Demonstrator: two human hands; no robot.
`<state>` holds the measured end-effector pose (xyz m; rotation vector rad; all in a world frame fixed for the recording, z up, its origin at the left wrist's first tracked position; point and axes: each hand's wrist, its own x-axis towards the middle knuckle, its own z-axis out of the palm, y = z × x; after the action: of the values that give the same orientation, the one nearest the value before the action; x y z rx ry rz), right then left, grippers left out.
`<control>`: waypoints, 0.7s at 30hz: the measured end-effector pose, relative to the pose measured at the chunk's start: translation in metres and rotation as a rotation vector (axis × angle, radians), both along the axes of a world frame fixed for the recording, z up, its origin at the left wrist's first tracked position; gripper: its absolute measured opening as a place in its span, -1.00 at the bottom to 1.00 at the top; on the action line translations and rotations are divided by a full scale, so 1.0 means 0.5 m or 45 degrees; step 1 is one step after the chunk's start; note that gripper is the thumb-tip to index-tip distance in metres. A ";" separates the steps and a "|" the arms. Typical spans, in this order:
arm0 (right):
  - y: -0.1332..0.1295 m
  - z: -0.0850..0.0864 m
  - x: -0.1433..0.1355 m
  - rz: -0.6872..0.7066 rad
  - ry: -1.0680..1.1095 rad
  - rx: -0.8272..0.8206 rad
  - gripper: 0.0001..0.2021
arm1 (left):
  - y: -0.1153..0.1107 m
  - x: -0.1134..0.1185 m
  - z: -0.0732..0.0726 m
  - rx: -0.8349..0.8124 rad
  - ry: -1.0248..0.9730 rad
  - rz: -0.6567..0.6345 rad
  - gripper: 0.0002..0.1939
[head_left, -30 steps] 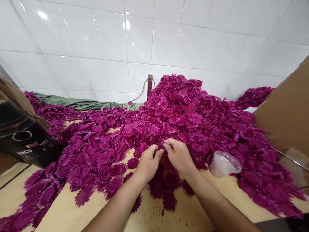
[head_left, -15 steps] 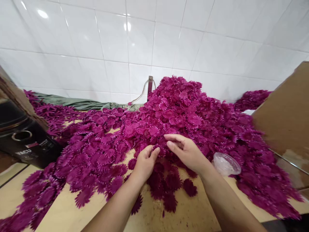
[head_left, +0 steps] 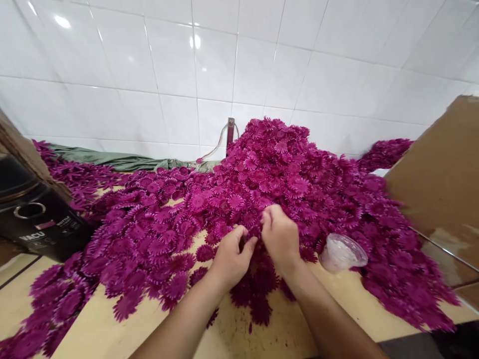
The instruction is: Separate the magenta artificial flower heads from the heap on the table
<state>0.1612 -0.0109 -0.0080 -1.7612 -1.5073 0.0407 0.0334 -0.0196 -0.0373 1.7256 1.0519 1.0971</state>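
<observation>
My left hand (head_left: 232,255) is closed over the near edge of the flower heap, thumb and forefinger pinching a magenta artificial flower (head_left: 247,238), partly covered by the fingers. Just right of it, with the fingertips close to that flower, my right hand (head_left: 280,238) has its fingers curled in. Whatever those fingers may hold is hidden. Behind both hands rises a tall heap of flat, fringed magenta flowers (head_left: 262,174). Darker loose flowers (head_left: 260,309) lie below the wrists on the pale board (head_left: 277,331).
A clear plastic cup (head_left: 342,252) with whitish contents leans right of my right forearm. On the far left stands a black container (head_left: 41,219), on the right a cardboard box (head_left: 434,159). Green cloth (head_left: 123,160) runs along the white tiled wall (head_left: 172,60).
My right hand has gone from loosely spread fingers to curled ones and turned inward beside the left. The left hand has shifted slightly right. The whole view has slid a little.
</observation>
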 end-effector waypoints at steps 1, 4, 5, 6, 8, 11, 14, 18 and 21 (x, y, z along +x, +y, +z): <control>0.006 0.003 0.016 -0.118 -0.026 0.032 -0.84 | -0.003 -0.001 0.000 -0.006 -0.002 -0.017 -0.77; 0.017 0.007 0.065 -0.122 0.032 0.136 -0.86 | -0.001 -0.007 0.001 -0.113 -0.098 -0.001 -0.73; 0.017 0.007 0.075 -0.022 0.070 0.170 -0.84 | 0.003 -0.009 0.002 -0.153 -0.156 0.025 -0.72; 0.013 0.007 0.079 0.100 0.113 0.193 -0.80 | 0.008 -0.011 0.003 -0.187 -0.219 0.045 -0.70; 0.002 0.006 0.070 0.343 0.237 0.159 -0.74 | 0.017 -0.013 0.006 -0.241 -0.342 0.034 -0.70; -0.018 0.003 0.028 0.651 0.522 -0.127 -0.78 | 0.022 -0.013 0.010 -0.305 -0.443 -0.042 -0.68; -0.024 -0.003 -0.008 0.831 0.808 -0.351 -0.85 | 0.020 -0.011 0.011 -0.370 -0.480 -0.012 -0.60; -0.020 -0.006 -0.014 0.845 1.001 -0.343 -0.84 | 0.016 -0.010 0.011 -0.351 -0.478 0.015 -0.56; -0.021 -0.002 -0.005 0.858 1.035 -0.373 -0.76 | 0.015 -0.009 0.010 -0.324 -0.454 -0.033 -0.63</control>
<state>0.1585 -0.0211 -0.0091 -1.1105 -1.4089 1.2103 0.0288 -0.0122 -0.0321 1.2824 0.8971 1.1483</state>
